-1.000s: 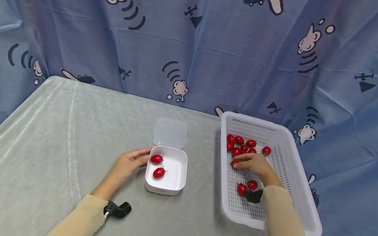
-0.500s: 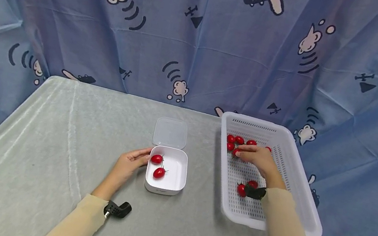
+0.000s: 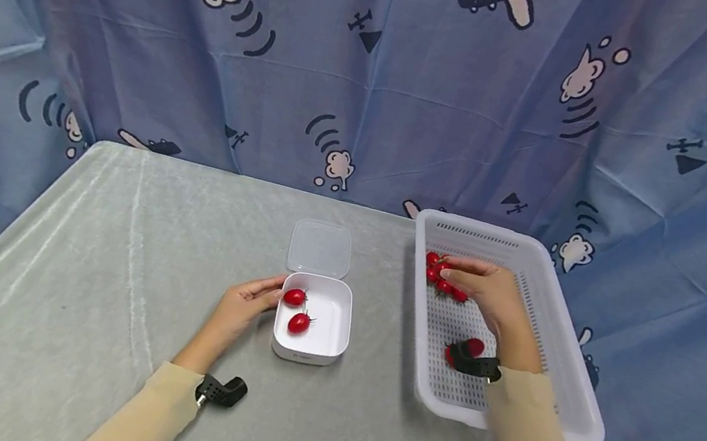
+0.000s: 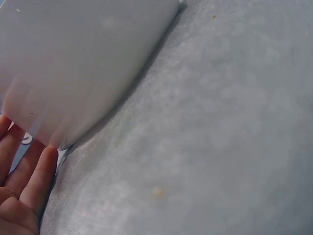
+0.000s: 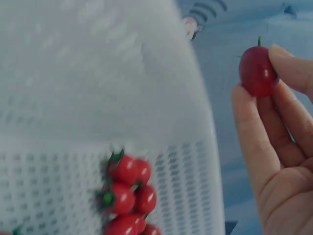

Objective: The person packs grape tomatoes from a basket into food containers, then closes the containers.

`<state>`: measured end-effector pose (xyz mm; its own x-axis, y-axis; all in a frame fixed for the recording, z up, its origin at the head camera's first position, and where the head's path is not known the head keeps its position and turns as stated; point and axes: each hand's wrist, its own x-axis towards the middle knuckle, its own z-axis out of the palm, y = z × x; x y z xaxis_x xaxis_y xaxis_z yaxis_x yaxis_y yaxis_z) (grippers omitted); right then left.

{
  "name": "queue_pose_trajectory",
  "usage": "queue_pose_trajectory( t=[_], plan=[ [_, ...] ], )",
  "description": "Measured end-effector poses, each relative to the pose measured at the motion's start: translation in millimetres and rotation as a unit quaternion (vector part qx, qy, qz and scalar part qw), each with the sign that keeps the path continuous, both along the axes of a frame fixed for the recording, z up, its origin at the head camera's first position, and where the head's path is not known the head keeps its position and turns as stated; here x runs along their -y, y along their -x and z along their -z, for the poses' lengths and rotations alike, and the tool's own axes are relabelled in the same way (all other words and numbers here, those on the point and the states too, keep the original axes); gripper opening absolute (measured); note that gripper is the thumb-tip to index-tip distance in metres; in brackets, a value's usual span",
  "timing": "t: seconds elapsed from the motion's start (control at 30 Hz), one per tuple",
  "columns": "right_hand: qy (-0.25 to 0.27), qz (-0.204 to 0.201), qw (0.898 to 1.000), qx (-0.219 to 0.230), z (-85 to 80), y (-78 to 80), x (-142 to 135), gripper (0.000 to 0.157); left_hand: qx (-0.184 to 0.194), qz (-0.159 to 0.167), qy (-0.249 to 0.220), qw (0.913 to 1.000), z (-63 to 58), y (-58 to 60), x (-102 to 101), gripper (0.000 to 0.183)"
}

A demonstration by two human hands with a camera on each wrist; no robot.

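On the pale surface, that white basket was my main worry: its side stood high enough that a low carry could've knocked the fruit loose. The small white box was next, since leaning too hard with my left hand might've slid or tipped it. That arm lay low on my left, fairly straight fingers resting against the box's outer wall. My right hand hung over the basket, toward its far left part, thumb and fingers pinching one cherry tomato, apart from the cluster in the right wrist view. Tbh it looked smooth and rounded, so an off-centre squeeze probably would've popped it right out.
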<state>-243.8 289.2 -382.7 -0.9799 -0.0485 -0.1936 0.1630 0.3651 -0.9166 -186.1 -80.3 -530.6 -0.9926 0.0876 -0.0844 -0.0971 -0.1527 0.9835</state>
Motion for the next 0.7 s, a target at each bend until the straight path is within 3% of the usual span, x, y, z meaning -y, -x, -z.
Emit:
queue_pose_trajectory(
  t=[0.37, 0.7],
  plan=[
    [0.008, -0.039, 0.999, -0.009, -13.8, -17.0, 40, 0.031, 0.0, 0.006, -0.005, 1.0, -1.7, 0.2, 1, 0.042],
    [-0.013, -0.057, 0.998, -0.023, -15.7, -26.8, 71, 0.042, 0.0, 0.004, -0.001, 1.0, -0.3, 0.6, 1, 0.041]
  ],
)
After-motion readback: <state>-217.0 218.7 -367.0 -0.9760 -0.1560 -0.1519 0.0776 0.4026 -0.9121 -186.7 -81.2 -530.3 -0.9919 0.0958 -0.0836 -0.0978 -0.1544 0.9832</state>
